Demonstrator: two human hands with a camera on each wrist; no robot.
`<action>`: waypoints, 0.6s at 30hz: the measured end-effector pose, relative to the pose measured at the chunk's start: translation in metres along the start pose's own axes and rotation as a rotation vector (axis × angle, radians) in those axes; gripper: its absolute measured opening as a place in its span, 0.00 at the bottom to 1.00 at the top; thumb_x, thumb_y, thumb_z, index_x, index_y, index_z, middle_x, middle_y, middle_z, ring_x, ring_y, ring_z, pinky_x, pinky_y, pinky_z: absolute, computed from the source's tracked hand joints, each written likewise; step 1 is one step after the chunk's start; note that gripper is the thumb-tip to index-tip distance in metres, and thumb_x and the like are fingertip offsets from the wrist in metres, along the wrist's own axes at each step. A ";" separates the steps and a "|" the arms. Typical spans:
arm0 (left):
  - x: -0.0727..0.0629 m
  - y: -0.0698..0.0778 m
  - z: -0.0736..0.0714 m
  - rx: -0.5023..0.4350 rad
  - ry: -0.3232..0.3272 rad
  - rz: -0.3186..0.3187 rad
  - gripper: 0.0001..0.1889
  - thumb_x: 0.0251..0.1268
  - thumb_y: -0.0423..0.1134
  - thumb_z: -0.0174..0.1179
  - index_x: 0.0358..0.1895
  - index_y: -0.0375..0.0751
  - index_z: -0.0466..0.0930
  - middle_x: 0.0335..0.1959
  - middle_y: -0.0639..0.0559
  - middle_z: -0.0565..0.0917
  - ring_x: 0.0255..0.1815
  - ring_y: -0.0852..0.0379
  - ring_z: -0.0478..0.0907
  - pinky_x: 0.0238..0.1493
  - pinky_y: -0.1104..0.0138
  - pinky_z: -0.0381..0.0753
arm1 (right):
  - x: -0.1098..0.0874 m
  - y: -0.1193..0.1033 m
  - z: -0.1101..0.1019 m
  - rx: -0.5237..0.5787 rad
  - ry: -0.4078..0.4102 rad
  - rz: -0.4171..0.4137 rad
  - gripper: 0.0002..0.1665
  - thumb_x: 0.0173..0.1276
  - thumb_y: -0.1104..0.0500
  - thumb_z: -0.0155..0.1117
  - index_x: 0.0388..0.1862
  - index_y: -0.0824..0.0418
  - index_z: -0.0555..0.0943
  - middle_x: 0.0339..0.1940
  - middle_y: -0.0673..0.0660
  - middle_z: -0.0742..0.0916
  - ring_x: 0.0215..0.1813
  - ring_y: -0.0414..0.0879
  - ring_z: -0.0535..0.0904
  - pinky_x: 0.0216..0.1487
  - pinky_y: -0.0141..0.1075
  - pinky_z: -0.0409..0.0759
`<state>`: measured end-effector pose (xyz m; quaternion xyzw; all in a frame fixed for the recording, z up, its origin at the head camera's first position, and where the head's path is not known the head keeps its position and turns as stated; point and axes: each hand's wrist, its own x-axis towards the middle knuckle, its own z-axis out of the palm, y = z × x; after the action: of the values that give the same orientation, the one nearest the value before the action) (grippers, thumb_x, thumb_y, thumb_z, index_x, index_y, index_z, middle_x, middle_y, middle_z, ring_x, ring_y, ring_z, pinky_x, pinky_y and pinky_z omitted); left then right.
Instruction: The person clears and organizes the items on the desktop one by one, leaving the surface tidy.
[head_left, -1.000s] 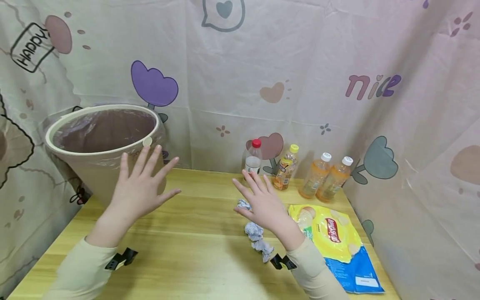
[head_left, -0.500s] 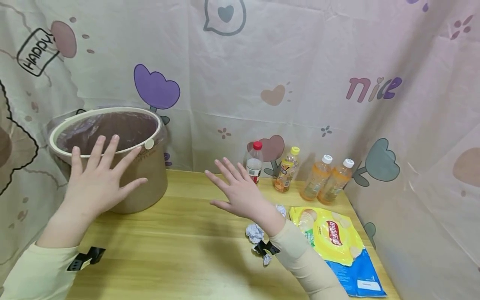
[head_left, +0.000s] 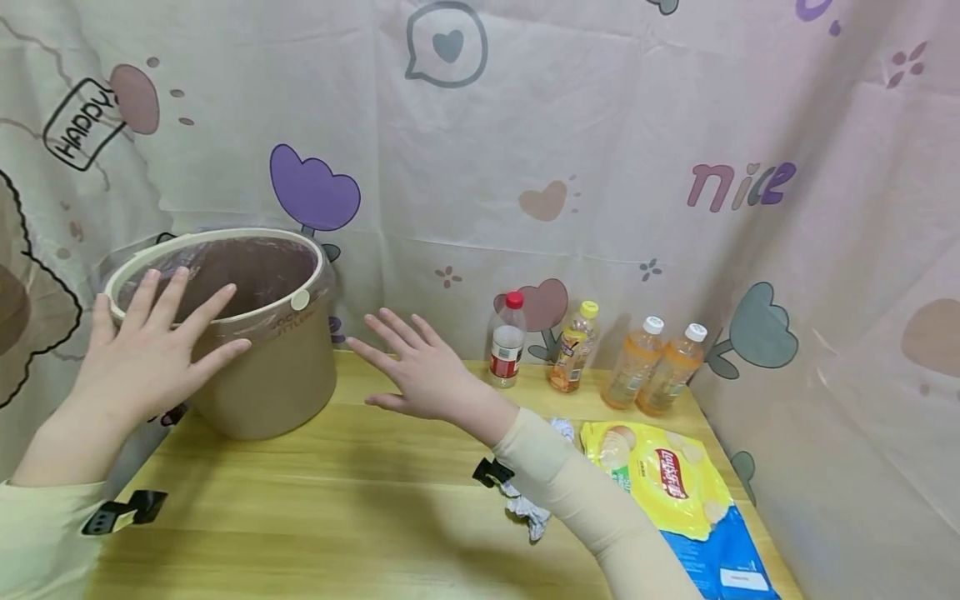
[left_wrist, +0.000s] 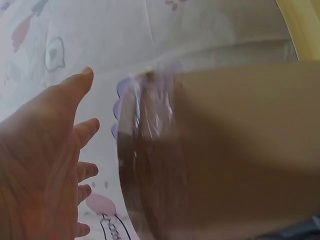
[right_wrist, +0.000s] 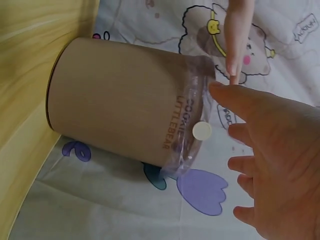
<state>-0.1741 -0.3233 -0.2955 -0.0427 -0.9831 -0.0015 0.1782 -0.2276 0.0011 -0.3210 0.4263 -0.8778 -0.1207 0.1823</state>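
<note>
A brown trash bin [head_left: 262, 387] with a cream rim and a clear plastic liner stands upright at the table's left. In the head view my left hand [head_left: 146, 358], fingers spread, overlaps the near left part of the rim. The left wrist view shows a gap between that hand [left_wrist: 45, 160] and the bin's lined edge [left_wrist: 150, 140]. My right hand [head_left: 427, 375] hovers over the table right of the bin, fingers straight and holding nothing. In the right wrist view its palm [right_wrist: 290, 165] faces the bin [right_wrist: 115, 100], which bears printed lettering and a round cream button.
Along the back stand a red-capped bottle [head_left: 506, 346], a yellow-capped bottle [head_left: 572, 354] and two white-capped bottles [head_left: 630, 367] of orange drink. A yellow and blue chip bag [head_left: 660, 475] lies at the right. Crumpled paper [head_left: 528, 508] lies partly under my right forearm.
Both hands have moved left, fingers spread throughout. My left hand has gone from the bin's right side to its left, and my right hand has left the bottles and paper.
</note>
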 end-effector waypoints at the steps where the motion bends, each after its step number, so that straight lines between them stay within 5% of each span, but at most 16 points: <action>1: 0.001 -0.005 0.000 0.002 -0.002 -0.002 0.40 0.68 0.69 0.44 0.78 0.68 0.37 0.80 0.37 0.33 0.79 0.38 0.20 0.67 0.29 0.18 | 0.005 -0.001 -0.001 0.001 -0.003 -0.005 0.48 0.68 0.25 0.44 0.80 0.40 0.45 0.83 0.53 0.52 0.83 0.48 0.41 0.81 0.49 0.47; 9: 0.013 -0.038 -0.002 0.009 -0.014 0.032 0.39 0.70 0.66 0.43 0.79 0.65 0.40 0.80 0.37 0.34 0.80 0.40 0.21 0.68 0.28 0.22 | 0.043 0.000 -0.005 0.037 -0.028 -0.011 0.49 0.68 0.26 0.45 0.81 0.41 0.44 0.83 0.51 0.51 0.83 0.47 0.41 0.81 0.49 0.51; 18: 0.035 -0.066 0.001 0.012 -0.070 0.034 0.40 0.71 0.67 0.41 0.79 0.60 0.40 0.80 0.39 0.32 0.78 0.28 0.30 0.64 0.24 0.35 | 0.086 0.001 -0.011 0.087 -0.106 0.032 0.48 0.70 0.27 0.42 0.80 0.39 0.38 0.83 0.48 0.46 0.83 0.44 0.37 0.82 0.46 0.46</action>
<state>-0.2122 -0.3857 -0.2834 -0.0584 -0.9878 0.0092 0.1438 -0.2724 -0.0671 -0.2917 0.4127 -0.8973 -0.1020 0.1190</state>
